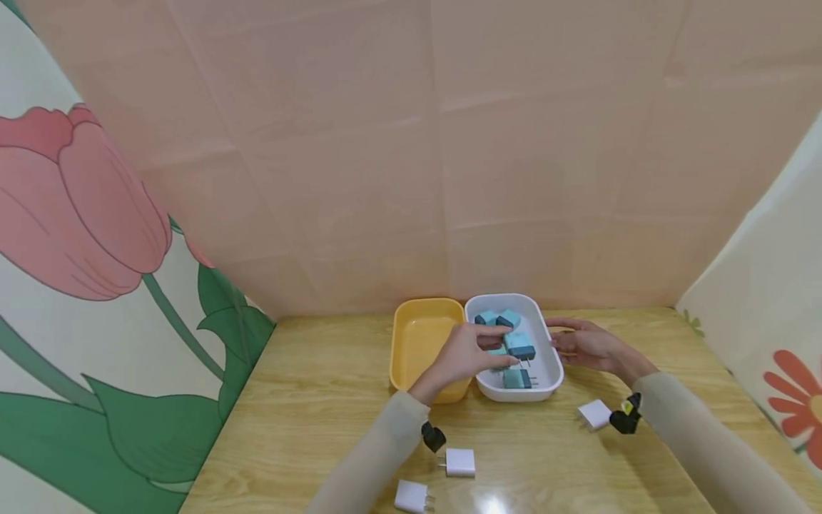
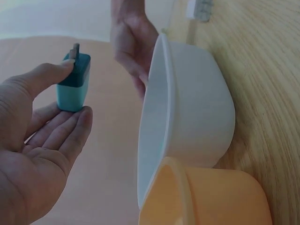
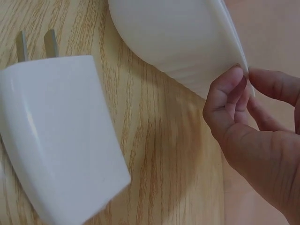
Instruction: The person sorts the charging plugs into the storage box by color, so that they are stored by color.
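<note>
The left hand [image 1: 459,357] pinches a blue boxy plastic plug [image 2: 72,91], its length and prongs toward the wooden table's [image 1: 321,428] near edge. The right hand [image 1: 589,349] pinches a white oval plastic tub [image 1: 514,392].

white glare spots the tabletop [image 1: 526,457]; shadows are soft, wrist views dimmer and perhaps slightly blurred.

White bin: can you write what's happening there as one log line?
left hand: pinches teal charger above white bin | right hand: pinches white bin's rim | yellow bin: beside white bin | white chargers: on table
</note>
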`<state>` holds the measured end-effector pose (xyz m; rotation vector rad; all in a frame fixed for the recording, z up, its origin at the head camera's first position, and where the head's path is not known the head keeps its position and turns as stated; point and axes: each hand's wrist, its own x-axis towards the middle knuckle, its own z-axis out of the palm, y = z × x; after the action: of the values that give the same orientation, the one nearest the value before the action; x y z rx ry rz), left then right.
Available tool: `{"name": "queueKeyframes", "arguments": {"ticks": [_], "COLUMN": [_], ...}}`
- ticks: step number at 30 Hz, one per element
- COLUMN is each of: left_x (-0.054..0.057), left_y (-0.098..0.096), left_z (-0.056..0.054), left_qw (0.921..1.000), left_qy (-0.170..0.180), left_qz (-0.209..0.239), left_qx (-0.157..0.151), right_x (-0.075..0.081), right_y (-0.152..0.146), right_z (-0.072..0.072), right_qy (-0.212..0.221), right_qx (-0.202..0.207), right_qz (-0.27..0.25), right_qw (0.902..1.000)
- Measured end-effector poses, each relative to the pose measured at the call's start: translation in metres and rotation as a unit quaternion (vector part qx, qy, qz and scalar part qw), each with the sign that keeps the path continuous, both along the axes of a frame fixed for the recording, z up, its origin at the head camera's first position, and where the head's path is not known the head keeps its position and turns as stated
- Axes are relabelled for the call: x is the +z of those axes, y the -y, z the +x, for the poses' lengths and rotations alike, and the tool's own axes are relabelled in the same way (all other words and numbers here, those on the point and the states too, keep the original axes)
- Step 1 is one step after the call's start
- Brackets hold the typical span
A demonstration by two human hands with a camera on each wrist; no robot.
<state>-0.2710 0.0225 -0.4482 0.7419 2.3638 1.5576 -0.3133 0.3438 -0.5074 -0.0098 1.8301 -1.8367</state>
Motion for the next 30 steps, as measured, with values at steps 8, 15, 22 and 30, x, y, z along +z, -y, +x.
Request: {"name": "queueKeyframes", "arguments": {"ticks": [8,15,22,30], "left_x": [0.004,0.002,0.001,-0.005], "left_y": [-0.003,-0.010,-0.016,-0.016], "left_z": [-0.012,-0.025,-0.038,-0.042], "left_qw": [1.0000,0.9999,0.9997,0.9994], "left_qy": [-0.005,-0.011,-0.011,0.005], "left_qz": [0.003,0.002,-0.012,-0.026], "left_qx": [0.005,0.010,0.017,0.023], "right_x": [-0.001,-0.001,0.002,0.001], "right_y": [0.000,-0.002,-0.002,-0.003], "right_z": [0.000,-0.003,-0.003,0.000], "right_qy": [0.000,0.000,0.001,0.002], "right_qx": [-0.003,0.003,0.004,0.009], "right_qz": [-0.017,0.010,0.007,-0.008], "right_qw": [0.9999,1.0000,1.0000,0.9999]}}
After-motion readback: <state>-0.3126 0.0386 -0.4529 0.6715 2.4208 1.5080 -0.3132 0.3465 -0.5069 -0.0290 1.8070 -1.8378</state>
